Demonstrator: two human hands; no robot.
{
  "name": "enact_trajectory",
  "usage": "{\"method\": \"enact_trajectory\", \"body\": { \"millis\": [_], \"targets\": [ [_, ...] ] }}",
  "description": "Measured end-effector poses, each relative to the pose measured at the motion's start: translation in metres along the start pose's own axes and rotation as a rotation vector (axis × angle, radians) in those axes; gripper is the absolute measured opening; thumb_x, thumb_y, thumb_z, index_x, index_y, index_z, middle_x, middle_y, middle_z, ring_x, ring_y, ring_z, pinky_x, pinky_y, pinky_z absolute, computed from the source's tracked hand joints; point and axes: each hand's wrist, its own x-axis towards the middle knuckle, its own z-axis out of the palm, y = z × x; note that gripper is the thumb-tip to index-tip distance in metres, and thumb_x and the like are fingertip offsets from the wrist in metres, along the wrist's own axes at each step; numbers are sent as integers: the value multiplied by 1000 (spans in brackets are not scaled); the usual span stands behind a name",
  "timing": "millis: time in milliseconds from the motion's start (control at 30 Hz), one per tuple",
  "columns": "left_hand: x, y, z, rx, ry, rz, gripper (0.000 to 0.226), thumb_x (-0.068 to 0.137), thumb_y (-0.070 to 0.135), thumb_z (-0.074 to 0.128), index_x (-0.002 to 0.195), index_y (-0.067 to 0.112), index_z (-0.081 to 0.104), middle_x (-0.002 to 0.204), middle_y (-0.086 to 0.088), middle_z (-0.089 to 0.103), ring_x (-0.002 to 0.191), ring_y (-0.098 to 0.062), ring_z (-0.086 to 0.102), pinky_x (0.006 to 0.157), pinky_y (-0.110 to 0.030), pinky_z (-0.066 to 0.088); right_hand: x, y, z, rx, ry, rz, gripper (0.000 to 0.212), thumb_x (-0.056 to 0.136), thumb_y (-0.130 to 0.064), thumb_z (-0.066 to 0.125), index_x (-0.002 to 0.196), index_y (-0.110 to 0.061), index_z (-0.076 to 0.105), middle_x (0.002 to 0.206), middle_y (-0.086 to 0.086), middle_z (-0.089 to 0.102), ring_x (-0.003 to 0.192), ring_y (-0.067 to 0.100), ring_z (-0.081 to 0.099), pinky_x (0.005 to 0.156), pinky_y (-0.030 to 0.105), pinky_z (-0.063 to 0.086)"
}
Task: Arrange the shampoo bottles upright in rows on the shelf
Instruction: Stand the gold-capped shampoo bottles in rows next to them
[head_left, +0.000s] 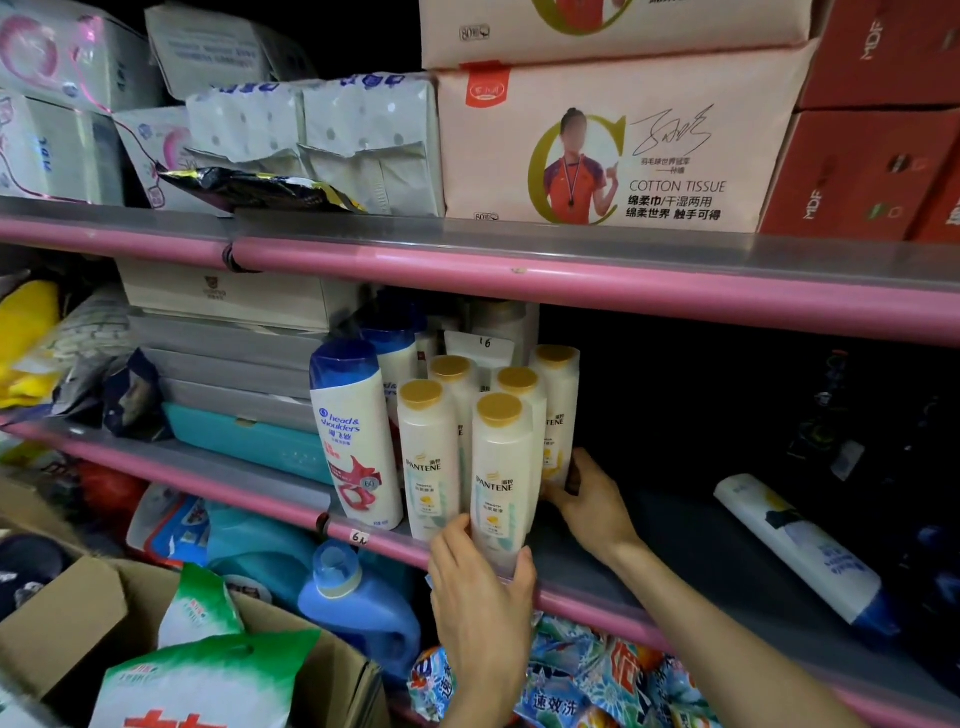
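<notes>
Shop shelving, pink-edged, dim at the back; you work at the middle shelf.

Around the work:
- Left of the bottles: stacked flat boxes over a teal case, closing off that side.
- Blue-capped shampoo, upright, just left of the gold-capped group; a second one stands behind it.
- Gold-capped bottles, five, upright in two loose rows. The front bottle stands at the shelf edge, next to the front-left one.
- One white bottle with a blue cap lies on its side, well apart to the right.
- Handwritten tag on the shelf lip.

Hands:
- Your left hand grips the front bottle at its base, thumb on its left, fingers curled round its right.
- Your right hand reaches in behind; fingers press the right rear bottle low down. Whether they wrap it, you cannot tell.

Containers:
- Cardboard box, lower left, holding green-and-white powder bags.
- Blue detergent jug on the shelf below, with printed sachets to its right.

Top shelf: tissue packs, red cartons, wrapped paper goods.
</notes>
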Motion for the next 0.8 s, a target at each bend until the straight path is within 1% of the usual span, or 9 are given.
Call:
{"method": "enact_trajectory", "body": {
  "millis": [67, 133, 167, 267, 333, 400, 467, 567, 800],
  "targets": [
    [0, 0, 0, -14, 2, 2, 58, 76, 32, 75, 122, 17, 43, 117, 1, 45, 112, -18, 43, 94, -36, 44, -1, 1, 2, 11, 13, -4, 31, 86, -22, 68, 115, -23, 57, 109, -9, 66, 95, -2, 59, 75, 9, 43],
    [0, 0, 0, -28, 4, 3, 57, 76, 31, 75, 121, 17, 44, 117, 1, 45, 113, -18, 42, 94, -35, 43, -1, 3, 3, -4, 15, -17, 30, 86, -23, 68, 114, -27, 57, 106, -13, 66, 94, -5, 58, 74, 7, 42],
    [0, -1, 0, -36, 4, 2, 57, 76, 31, 75, 121, 17, 44, 117, 2, 45, 113, -18, 42, 95, -35, 42, 0, 3, 4, -15, 16, -22, 30, 86, -23, 68, 113, -28, 58, 105, -14, 66, 95, -3, 59, 75, 7, 42],
    [0, -1, -1, -42, -2, 8, 56, 77, 32, 73, 122, 16, 43, 118, 1, 44, 113, -17, 40, 96, -34, 42, 1, 6, 4, -54, 13, -34, 27, 86, -23, 67, 112, -28, 59, 104, -13, 66, 98, 2, 61, 79, 14, 44],
    [0, -2, -1, -41, -7, 12, 56, 78, 34, 72, 122, 16, 43, 119, 1, 44, 115, -17, 39, 95, -34, 42, 2, 7, 4, -77, 13, -41, 27, 86, -23, 67, 112, -28, 60, 104, -12, 67, 97, 3, 61, 81, 16, 45],
    [1, -2, -1, -44, -13, 12, 56, 78, 34, 72, 123, 17, 43, 120, 1, 43, 116, -17, 38, 96, -34, 42, 2, 8, 4, -85, 25, -40, 28, 85, -23, 68, 111, -27, 61, 100, -13, 66, 94, 0, 61, 77, 14, 45],
    [1, -3, -2, -44, -14, 19, 56, 79, 34, 72, 123, 16, 43, 120, 1, 43, 116, -17, 38, 95, -34, 42, 3, 8, 5, -89, 37, -38, 29, 83, -23, 70, 110, -26, 61, 96, -16, 65, 89, -6, 59, 73, 9, 43],
    [0, -4, -1, -41, -10, 31, 56, 79, 35, 72, 123, 17, 42, 121, 1, 43, 116, -16, 38, 94, -32, 41, 3, 8, 5, -93, 46, -38, 28, 83, -23, 71, 109, -26, 63, 94, -18, 65, 86, -12, 58, 71, 5, 41],
    [0, -7, 1, -36, -3, 40, 57, 80, 36, 71, 124, 18, 41, 122, 1, 43, 118, -16, 38, 91, -30, 42, 1, 7, 5, -91, 42, -38, 28, 83, -22, 71, 110, -26, 63, 99, -12, 67, 90, -2, 60, 78, 15, 46]
  ]
}}
